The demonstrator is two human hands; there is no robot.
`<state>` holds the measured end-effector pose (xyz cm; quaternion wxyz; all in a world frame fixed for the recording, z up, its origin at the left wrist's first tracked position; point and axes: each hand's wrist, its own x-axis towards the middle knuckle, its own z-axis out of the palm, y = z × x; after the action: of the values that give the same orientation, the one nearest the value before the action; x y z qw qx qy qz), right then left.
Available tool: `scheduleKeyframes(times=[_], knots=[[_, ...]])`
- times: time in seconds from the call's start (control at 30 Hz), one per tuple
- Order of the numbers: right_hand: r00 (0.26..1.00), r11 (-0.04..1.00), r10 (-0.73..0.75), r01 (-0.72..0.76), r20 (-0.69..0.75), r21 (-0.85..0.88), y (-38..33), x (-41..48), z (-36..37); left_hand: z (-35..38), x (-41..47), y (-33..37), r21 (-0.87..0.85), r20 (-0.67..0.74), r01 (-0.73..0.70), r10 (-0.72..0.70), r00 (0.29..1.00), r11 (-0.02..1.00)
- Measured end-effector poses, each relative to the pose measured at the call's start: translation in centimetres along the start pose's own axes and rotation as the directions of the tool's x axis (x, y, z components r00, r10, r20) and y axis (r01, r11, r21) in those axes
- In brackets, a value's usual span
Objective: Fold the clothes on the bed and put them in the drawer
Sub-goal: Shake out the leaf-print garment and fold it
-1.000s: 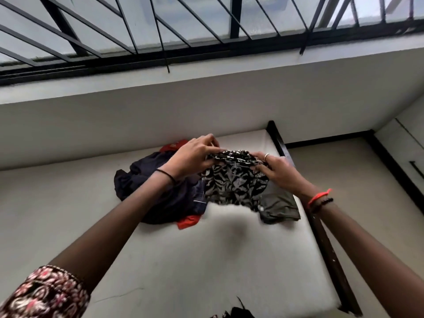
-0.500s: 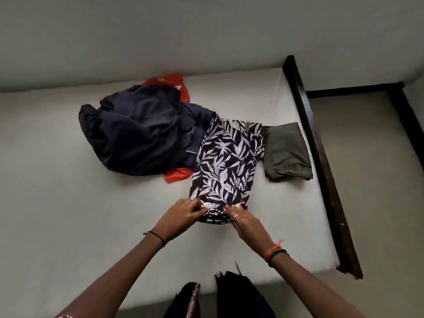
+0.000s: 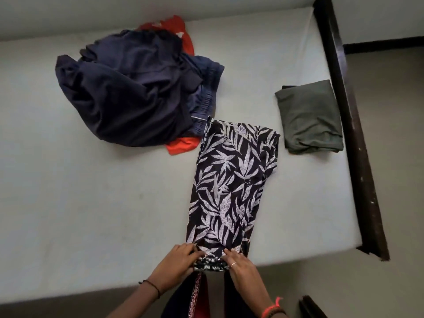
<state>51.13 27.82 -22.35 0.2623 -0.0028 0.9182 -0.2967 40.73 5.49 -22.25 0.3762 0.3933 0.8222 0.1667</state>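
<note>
A black garment with a white leaf print (image 3: 231, 187) lies stretched out lengthwise on the pale mattress (image 3: 91, 203), folded into a long strip. My left hand (image 3: 177, 262) and my right hand (image 3: 241, 267) both grip its gathered near end at the bed's front edge. A crumpled pile of navy clothes (image 3: 128, 90) sits at the far left, with a red-orange garment (image 3: 181, 145) poking out beneath it. A folded olive-green garment (image 3: 309, 118) lies flat at the right.
The dark wooden bed frame (image 3: 353, 134) runs along the mattress's right side, with grey floor (image 3: 394, 157) beyond it. A pale wall borders the far side of the bed. My dark clothing with red trim (image 3: 197, 301) hangs below the front edge.
Both hands pulled the leaf-print garment from the pile at the far side toward the front edge and laid it out flat. The view tilted downward.
</note>
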Motion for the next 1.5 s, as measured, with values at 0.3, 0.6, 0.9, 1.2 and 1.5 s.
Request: scheduleKeyframes(times=[0.3,0.6,0.9,1.2,1.5], knots=[[0.975,0.84,0.129,-0.205,0.182,0.502,2.0,7.2,-12.9,-9.0,5.9,-2.9,-0.512,-0.191,0.082,-0.207,0.96,0.855],[0.943,0.85,0.269,-0.328,0.196,0.413,7.2,17.5,-16.1,-13.3,17.4,-6.2,-0.47,-0.041,0.317,-0.379,0.924,0.824],[0.941,0.943,-0.02,-0.094,-0.338,-0.319,3.1,9.9,-6.2,-7.1,11.2,-4.7,0.402,-0.236,-0.123,0.233,0.944,0.907],[0.959,0.839,-0.103,-0.059,-0.265,-0.541,4.9,10.1,-1.7,-2.3,12.6,-4.3,0.604,-0.243,0.002,0.182,0.953,0.797],[0.966,0.848,-0.02,-0.119,-0.256,-0.517,4.8,10.6,-3.9,-4.3,11.5,-3.9,0.379,-0.125,-0.104,0.163,0.979,0.919]])
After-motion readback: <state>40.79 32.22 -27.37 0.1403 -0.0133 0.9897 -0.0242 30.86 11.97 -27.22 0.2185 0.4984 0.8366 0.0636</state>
